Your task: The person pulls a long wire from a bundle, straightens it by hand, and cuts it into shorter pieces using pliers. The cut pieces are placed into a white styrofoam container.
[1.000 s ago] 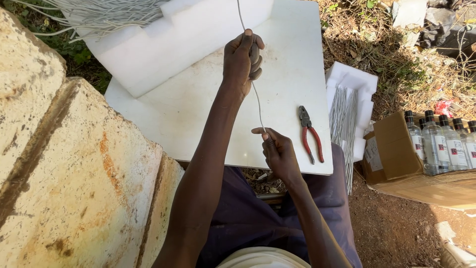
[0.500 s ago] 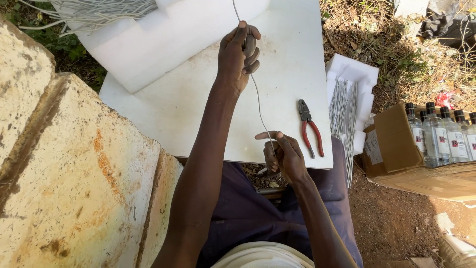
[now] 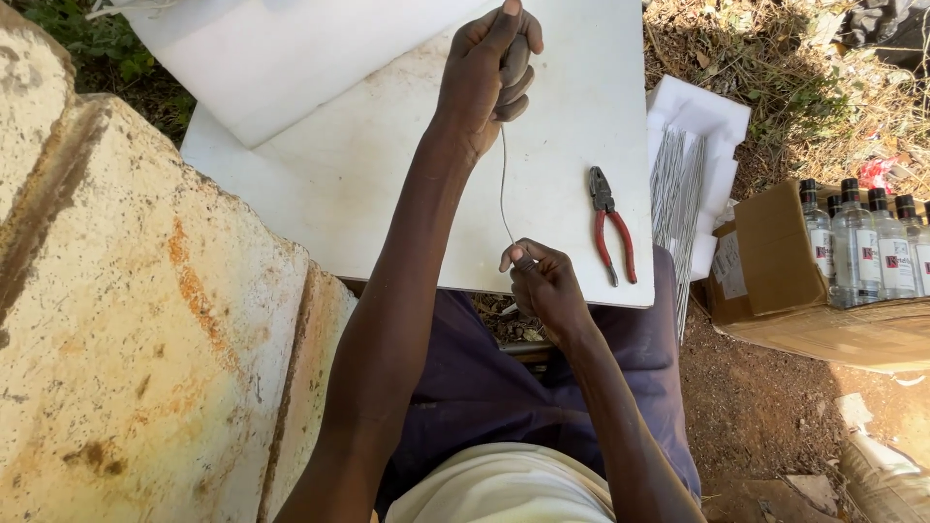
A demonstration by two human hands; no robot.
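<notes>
Nearest the camera, at the bottom centre of the frame, I see my lap in dark purple cloth and both forearms reaching up the picture. My right hand point(image 3: 544, 286) sits just above my knees at the near edge of the white board point(image 3: 387, 194), fingers curled and pinched shut on the lower end of a thin wire point(image 3: 503, 189). The grip is low and tight, which I judge anchors that end so the strand can be drawn straight.

The wire runs almost vertically up the middle of the frame, taut, crossing over the board without seeming to rest on it. At the top centre my left hand point(image 3: 492, 68) is closed in a fist around the upper end, arm stretched well forward, so the two hands sit far apart with the strand between them.

To the right of the wire, red-handled pliers point(image 3: 612, 225) lie flat on the board, within easy reach of the right hand. Further right, a bundle of straight wire lengths point(image 3: 675, 194) rests on a white foam piece point(image 3: 712, 116). At the far right edge a cardboard box point(image 3: 775, 261) holds clear bottles point(image 3: 862, 247). A pale stone block point(image 3: 126, 320) fills the left side.
</notes>
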